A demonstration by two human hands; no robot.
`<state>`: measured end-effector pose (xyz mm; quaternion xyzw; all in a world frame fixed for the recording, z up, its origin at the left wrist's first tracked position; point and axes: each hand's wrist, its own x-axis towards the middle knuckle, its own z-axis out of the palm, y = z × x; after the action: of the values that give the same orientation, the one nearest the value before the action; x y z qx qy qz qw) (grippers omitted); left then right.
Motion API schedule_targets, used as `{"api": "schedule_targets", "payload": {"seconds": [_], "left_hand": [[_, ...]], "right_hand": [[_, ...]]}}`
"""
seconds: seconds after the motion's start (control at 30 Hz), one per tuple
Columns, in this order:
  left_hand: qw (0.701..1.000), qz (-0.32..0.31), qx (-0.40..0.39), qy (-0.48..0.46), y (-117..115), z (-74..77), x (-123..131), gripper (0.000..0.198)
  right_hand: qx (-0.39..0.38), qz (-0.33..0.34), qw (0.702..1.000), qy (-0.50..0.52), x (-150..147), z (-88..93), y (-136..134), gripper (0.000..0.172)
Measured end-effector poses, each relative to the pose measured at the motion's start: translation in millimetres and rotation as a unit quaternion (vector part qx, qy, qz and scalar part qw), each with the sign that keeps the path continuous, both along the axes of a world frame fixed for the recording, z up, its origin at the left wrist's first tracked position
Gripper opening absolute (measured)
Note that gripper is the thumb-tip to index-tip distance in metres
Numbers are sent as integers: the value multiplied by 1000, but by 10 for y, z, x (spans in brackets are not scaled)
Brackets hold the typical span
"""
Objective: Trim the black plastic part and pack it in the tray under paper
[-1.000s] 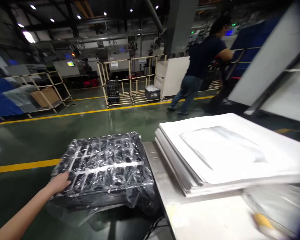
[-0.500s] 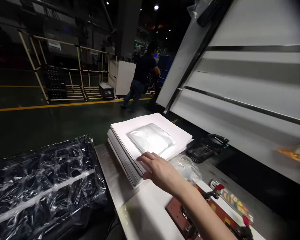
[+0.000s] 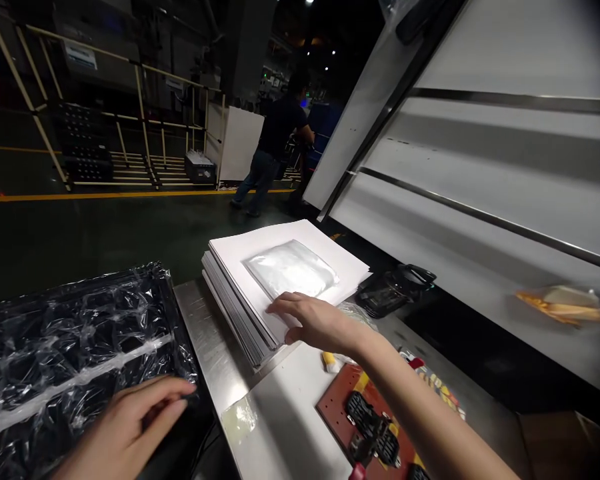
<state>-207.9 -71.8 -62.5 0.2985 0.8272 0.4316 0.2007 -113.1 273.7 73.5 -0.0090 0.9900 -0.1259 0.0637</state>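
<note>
Resting my open right hand point(image 3: 320, 323) on a stack of white rectangular sheets point(image 3: 235, 260). My loosely curled left hand point(image 3: 125, 430) grips nothing, perhaps touching a black crate wrapped in clear plastic film point(image 3: 70, 340).

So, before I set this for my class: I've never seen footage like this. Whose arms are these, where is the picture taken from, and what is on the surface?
No machine here: these are a person's own bare arms, filmed by one camera worn on their head, looking forward and down, so you see roughly what they see. The right hand rests its fingers at the edge of a stack of white sheets, topped by a clear plastic bag, on a steel table. The left hand sits at the edge of a black crate wrapped in clear plastic. Neither hand seems to be gripping anything. Farther off, a co-worker stands on the factory floor.
</note>
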Motion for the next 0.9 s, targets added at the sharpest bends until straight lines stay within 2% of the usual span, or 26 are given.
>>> {"api": "schedule_targets", "payload": {"seconds": [0.1, 0.2, 0.33, 0.43, 0.53, 0.63, 0.7, 0.8, 0.9], "left_hand": [[990, -109, 71, -44, 726, 329, 98, 25], [976, -143, 134, -96, 1177, 508, 131, 22], [962, -140, 160, -174, 1313, 486, 152, 25], [933, -142, 188, -273, 1311, 463, 187, 29], [886, -133, 232, -380, 1387, 541, 198, 26], [835, -91, 280, -465, 1599, 665, 120, 29], [809, -55, 301, -503, 1789, 724, 10, 33], [786, -11, 303, -538, 2059, 747, -203, 42], [791, 18, 287, -540, 2237, 709, -394, 45]], "right_hand": [[-18, 0, 1000, 2, -10, -20, 38, 53], [-43, 4, 999, -19, -24, -25, 96, 50], [-70, 26, 997, -21, 25, -13, 157, 32], [-68, 19, 997, 32, 135, -63, 164, 25], [-97, -83, 981, 149, 241, -224, 142, 26], [-153, -186, 938, 251, 280, -420, 115, 30], [-178, -230, 915, 280, 272, -505, 116, 35], [-247, -301, 874, 292, 242, -534, 204, 48], [-309, -411, 811, 278, 196, -504, 428, 60]]}}
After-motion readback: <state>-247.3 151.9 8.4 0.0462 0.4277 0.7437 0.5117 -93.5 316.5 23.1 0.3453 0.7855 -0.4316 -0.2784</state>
